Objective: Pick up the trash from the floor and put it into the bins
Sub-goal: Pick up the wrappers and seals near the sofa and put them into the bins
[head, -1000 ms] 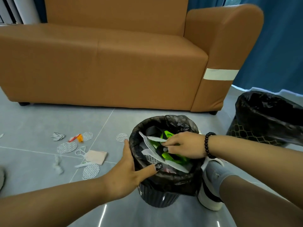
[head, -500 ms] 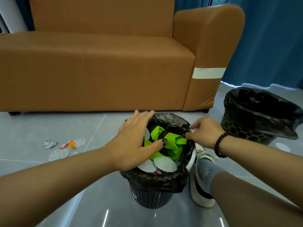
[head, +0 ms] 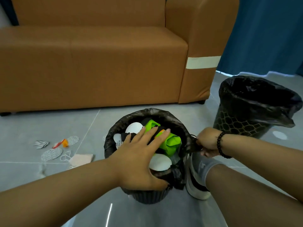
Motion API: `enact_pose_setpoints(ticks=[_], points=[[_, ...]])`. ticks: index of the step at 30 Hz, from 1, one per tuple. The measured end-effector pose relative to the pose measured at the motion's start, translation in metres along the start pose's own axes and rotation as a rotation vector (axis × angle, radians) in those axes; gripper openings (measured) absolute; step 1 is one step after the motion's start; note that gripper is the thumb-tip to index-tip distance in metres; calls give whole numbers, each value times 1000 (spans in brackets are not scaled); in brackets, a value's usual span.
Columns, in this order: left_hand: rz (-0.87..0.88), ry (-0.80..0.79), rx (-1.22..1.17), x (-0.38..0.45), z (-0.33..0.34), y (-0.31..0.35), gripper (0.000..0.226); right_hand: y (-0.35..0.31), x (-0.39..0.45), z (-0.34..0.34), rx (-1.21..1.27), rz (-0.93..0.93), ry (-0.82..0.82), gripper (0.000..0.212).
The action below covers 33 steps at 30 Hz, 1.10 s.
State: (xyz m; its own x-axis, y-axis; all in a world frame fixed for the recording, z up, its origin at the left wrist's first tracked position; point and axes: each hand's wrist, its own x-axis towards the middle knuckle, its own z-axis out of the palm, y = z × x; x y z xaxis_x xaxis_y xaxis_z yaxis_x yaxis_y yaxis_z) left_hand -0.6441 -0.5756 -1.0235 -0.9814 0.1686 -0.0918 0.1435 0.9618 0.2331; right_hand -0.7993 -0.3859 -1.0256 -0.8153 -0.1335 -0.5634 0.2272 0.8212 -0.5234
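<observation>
On the grey tiled floor (head: 49, 125) in front of the brown sofa (head: 98, 63), your left hand (head: 137, 159) lies flat on the trash inside the near bin (head: 144, 196). Its fingers are straight and spread, pressing on a bright green wrapper (head: 172, 142) and some black material; this grip holds nothing. White round paper discs (head: 133, 127) lie in the same bin, one at the far side and one near your thumb. One disc has small print on it, but it is too small to read. Your right hand (head: 207, 142), with a black bead bracelet (head: 219, 145) on the wrist, has its fingers curled around the edge of the black liner bag (head: 188, 145) at the right rim of the bin, and pinches it. Just beside the bin on the right you see your shoe (head: 195, 189) and grey sock. A second bin (head: 246, 123) with a black bag stands apart to the right. More trash is on the floor to the left: patterned round papers (head: 51, 154), a pink face mask (head: 81, 158), a red and orange scrap (head: 63, 143) and a folded white piece (head: 41, 143). A pale strip of tape (head: 203, 62) crosses the sofa arm, with no writing.
</observation>
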Motion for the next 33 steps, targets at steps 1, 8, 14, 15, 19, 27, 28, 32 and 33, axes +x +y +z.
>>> enact_pose_setpoints(ticks=[1,8,14,15,19,27,28,32,33], points=[[0,16,-7,-1,1,1,116,-1,6,7,-145,-53,27,26],[-12,148,24,12,2,-3,118,-19,10,20,-379,-147,130,18],[-39,187,154,24,-13,-7,126,-35,-21,-27,-445,-348,419,32],[-41,188,151,20,-18,-5,124,-41,-30,-31,-396,-412,474,27],[-43,212,163,-11,-43,-5,112,-73,-78,-20,-208,-661,521,12],[-338,290,146,-97,-74,-46,85,-132,-152,69,-271,-932,293,16],[-388,276,134,-106,-70,-54,85,-137,-153,83,-281,-935,268,17],[-543,260,38,-128,-42,-89,84,-144,-141,147,-262,-924,142,19],[-571,270,2,-130,-31,-100,83,-144,-133,163,-264,-914,109,19]])
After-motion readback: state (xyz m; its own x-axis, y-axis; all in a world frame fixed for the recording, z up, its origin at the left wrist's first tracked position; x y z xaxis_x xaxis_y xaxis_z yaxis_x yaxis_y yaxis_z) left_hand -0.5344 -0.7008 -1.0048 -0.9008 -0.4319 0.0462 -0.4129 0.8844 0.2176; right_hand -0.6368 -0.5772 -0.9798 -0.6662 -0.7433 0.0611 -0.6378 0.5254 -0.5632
